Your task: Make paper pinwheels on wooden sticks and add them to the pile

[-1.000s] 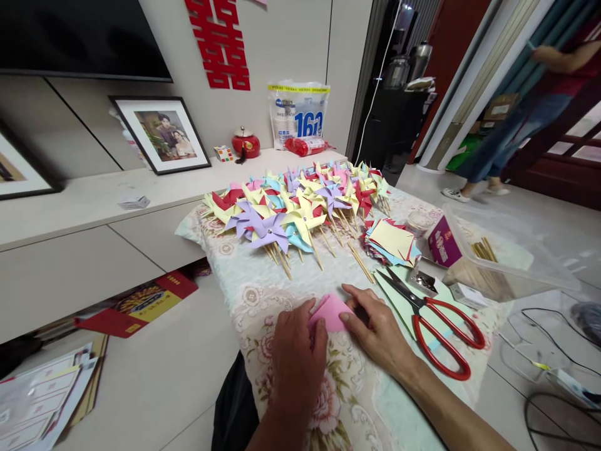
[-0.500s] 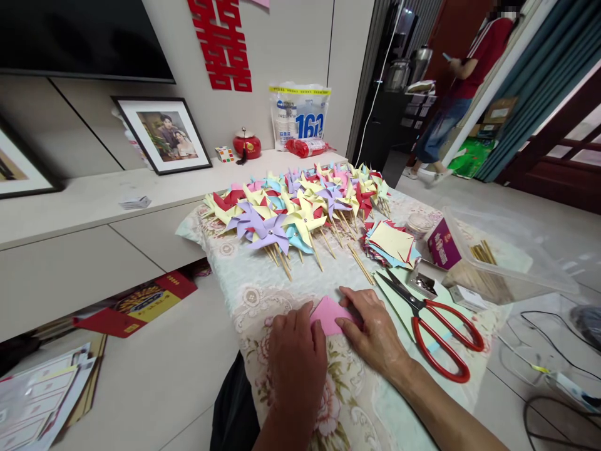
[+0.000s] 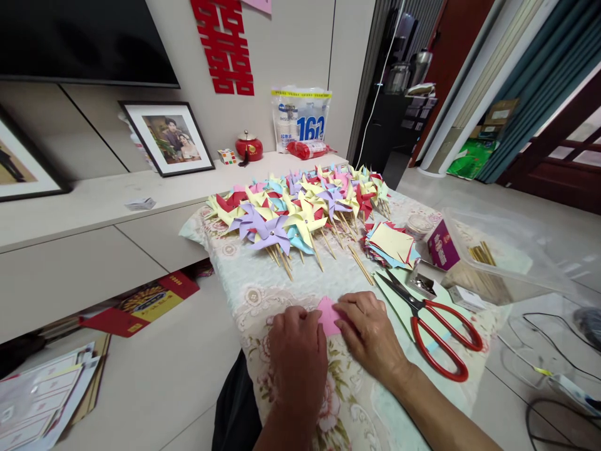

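Observation:
A small folded piece of pink paper lies on the flowered tablecloth in front of me. My left hand presses its left edge with bent fingers. From the other side, my right hand has its fingers and thumb closed on the right edge, covering part of it. To the right, large red-handled scissors rest partly open on pale green sheets. Beyond them is a stack of coloured paper squares. Many paper pinwheels on sticks lie heaped at the far side, with loose sticks nearby.
Right of the scissors are a small open box of metal bits, a white box and a clear plastic bin holding sticks. A low cabinet runs along the wall. Cables lie on the floor at right.
The fingers of my right hand have moved left and closed further over the pink paper, so less of it shows. The person in the red top at the back has left the view.

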Motion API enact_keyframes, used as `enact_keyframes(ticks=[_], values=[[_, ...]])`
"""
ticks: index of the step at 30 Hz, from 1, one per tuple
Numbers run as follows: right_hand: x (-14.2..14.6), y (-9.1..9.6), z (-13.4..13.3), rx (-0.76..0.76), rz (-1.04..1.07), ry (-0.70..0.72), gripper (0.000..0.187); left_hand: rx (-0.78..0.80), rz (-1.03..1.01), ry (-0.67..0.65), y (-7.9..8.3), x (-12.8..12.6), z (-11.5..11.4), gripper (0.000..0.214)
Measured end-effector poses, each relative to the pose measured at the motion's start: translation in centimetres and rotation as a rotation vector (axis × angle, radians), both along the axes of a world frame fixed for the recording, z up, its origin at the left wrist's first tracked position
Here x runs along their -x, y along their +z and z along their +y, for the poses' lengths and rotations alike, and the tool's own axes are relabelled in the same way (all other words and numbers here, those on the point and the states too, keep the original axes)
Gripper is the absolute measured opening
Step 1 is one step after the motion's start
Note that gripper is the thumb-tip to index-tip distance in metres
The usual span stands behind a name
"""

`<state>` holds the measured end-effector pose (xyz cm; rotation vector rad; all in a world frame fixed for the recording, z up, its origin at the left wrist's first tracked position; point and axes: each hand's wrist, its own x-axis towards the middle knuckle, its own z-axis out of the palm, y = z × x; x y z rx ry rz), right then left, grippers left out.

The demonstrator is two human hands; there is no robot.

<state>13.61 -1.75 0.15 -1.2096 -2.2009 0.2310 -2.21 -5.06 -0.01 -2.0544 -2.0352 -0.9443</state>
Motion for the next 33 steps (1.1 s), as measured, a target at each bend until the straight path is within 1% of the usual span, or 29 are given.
enact_keyframes(ticks=[2,5,8,10,15,20,25,30,33], values=[[0.1,0.1,-0.1,-0.033,-0.006,0.016,0.016,-0.044,0.038,-0.010,0.0,-0.2,-0.1,0.015],[0.2,0.1,-0.1,-0.065,-0.024,0.052,0.018,-0.103,0.104,-0.088,-0.2,-0.5,-0.6,0.016],[0.2,0.1,-0.2,-0.077,-0.066,0.095,0.019,-0.114,0.168,-0.184,-0.6,-0.6,-1.6,0.018],[0.1,0.1,-0.3,-0.096,-0.087,0.110,0.021,-0.117,0.197,-0.216,-1.0,-0.6,-2.3,0.023],[-0.5,0.4,-1.7,-0.133,-0.163,0.158,0.029,-0.107,0.192,-0.244,-1.8,-0.3,-3.6,0.036],[-1.4,0.0,-3.2,-0.146,-0.302,0.144,0.042,-0.086,0.208,-0.242,-1.7,-0.4,-3.7,0.036],[-1.5,0.0,-3.5,-0.117,-0.394,0.149,0.043,-0.062,0.240,-0.256,-1.6,-0.4,-3.7,0.035],[-2.0,0.3,-3.8,-0.142,-0.430,0.141,0.043,-0.041,0.245,-0.256,-1.7,-0.3,-3.8,0.038],[-2.4,0.2,-3.9,-0.155,-0.439,0.128,0.043,-0.057,0.266,-0.254,-1.8,-0.1,-4.0,0.039]])
